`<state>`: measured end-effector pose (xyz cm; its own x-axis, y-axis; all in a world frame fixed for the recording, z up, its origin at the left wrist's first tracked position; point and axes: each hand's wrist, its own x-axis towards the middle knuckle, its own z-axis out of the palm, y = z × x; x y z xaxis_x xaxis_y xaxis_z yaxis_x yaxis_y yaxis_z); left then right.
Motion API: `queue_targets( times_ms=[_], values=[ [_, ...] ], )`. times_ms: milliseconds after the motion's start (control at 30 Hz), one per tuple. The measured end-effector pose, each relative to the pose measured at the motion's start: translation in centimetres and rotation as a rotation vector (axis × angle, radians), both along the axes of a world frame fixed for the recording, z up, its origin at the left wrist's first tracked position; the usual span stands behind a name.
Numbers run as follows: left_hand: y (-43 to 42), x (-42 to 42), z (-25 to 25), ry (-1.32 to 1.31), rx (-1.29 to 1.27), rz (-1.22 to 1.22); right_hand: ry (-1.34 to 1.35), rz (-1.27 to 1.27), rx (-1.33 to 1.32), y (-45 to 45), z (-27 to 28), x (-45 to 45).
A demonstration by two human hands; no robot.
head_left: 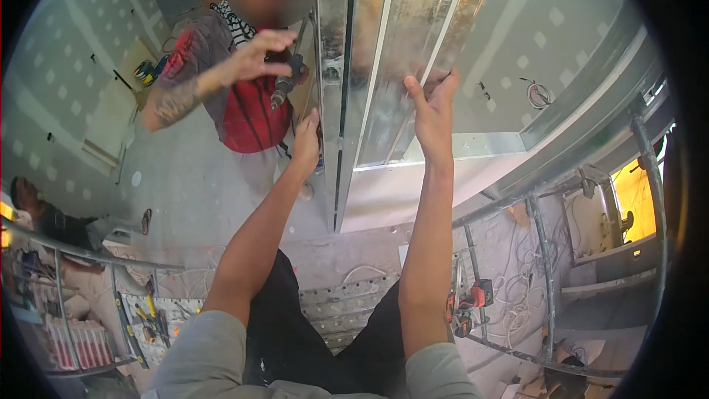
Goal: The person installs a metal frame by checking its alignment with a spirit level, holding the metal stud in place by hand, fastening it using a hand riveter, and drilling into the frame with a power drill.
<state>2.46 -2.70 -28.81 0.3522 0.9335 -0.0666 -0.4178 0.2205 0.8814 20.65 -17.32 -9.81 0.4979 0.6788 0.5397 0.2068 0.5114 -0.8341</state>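
Note:
Upright metal profiles (399, 44) stand in front of me, fixed along a pale board (399, 196). My right hand (434, 107) grips the edge of one shiny profile, thumb on the near side and fingers partly behind it. On the left side of the frame, my left hand (306, 140) rests against the outer profile (332, 103), its fingers pointing up and partly hidden at the edge. Close beyond my left hand, a co-worker (255, 114) holds a drill (284, 89) and has one hand raised with fingers spread.
Metal rails (548, 273) curve round the perforated platform (347, 307) under me. Pliers and other tools (153, 319) lie at left, a red power tool (481, 292) at right. Another person (55, 214) is low at far left. Cables (517, 310) spread over the floor.

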Motion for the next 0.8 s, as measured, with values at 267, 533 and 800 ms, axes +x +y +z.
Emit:
queue_targets(
  times_ms=[267,533,800],
  values=[
    [-0.4,0.3,0.5,-0.064,-0.026,-0.056,0.044,0.036,0.025,0.1,0.3,-0.4],
    [1.8,-1.3,-3.2,-0.082,-0.064,-0.144,0.048,0.033,-0.030,-0.2,0.4,-0.2],
    [1.0,-0.6,-9.3,0.048,-0.335,-0.316,0.096,0.057,-0.032,-0.4,0.2,-0.3]
  ],
)
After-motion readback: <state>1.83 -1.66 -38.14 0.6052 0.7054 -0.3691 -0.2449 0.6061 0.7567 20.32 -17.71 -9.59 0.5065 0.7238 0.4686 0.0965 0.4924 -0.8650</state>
